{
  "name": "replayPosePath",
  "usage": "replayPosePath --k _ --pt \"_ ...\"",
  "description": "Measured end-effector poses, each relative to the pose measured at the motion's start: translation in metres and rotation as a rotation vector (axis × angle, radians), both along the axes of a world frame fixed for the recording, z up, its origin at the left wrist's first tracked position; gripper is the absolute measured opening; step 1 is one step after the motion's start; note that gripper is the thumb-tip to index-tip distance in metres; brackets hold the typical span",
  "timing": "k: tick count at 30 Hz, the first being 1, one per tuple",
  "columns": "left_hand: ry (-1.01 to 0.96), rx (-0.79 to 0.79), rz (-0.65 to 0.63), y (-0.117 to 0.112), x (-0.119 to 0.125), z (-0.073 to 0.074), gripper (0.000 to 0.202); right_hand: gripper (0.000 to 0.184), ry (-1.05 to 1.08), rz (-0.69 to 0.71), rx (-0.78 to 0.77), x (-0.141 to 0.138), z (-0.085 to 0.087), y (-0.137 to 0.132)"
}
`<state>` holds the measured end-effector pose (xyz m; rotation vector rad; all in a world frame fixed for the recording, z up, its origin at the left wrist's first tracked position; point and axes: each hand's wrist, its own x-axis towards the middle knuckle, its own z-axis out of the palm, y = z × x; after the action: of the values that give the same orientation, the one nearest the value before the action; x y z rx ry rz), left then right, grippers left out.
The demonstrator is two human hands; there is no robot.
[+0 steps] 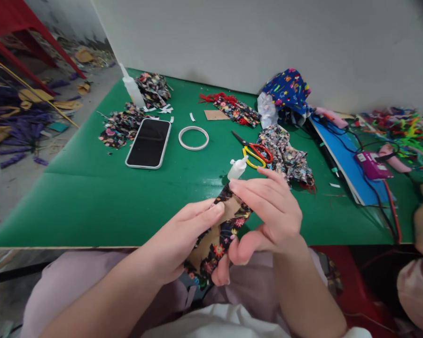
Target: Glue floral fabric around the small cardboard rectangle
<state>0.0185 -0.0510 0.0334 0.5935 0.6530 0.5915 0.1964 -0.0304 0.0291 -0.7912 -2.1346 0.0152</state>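
Both my hands hold a brown cardboard piece wrapped in dark floral fabric (220, 230) just over the near edge of the green table (91, 197). My left hand (183, 239) grips its lower left side, fingers pressed along the fabric. My right hand (268, 211) pinches the upper right end, thumb underneath and fingers laid over the top. A small white glue bottle (237, 169) stands just beyond my right fingertips. Scissors (254, 152) with red and yellow handles lie a little farther back.
A phone (149, 142) lies face up beside a white tape ring (193, 138). Floral fabric scraps (121, 126), a second glue bottle (132, 89), blue fabric (287, 89) and a blue board (348, 162) with cables sit around. Another person's arm (421, 253) is at the right edge.
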Motion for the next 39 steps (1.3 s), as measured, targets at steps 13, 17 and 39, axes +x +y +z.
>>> replayPosePath --k 13,17,39 --pt "0.106 0.21 -0.038 0.0 0.001 0.001 0.032 0.073 0.647 0.216 -0.785 -0.022 -0.018 -0.015" --pt "0.093 0.187 -0.034 0.0 0.001 0.0 0.029 0.065 0.714 0.227 -0.741 -0.026 -0.018 -0.015" --pt "0.126 -0.039 -0.264 0.001 -0.004 -0.006 0.043 0.053 -0.719 0.061 0.034 0.021 0.015 -0.008"
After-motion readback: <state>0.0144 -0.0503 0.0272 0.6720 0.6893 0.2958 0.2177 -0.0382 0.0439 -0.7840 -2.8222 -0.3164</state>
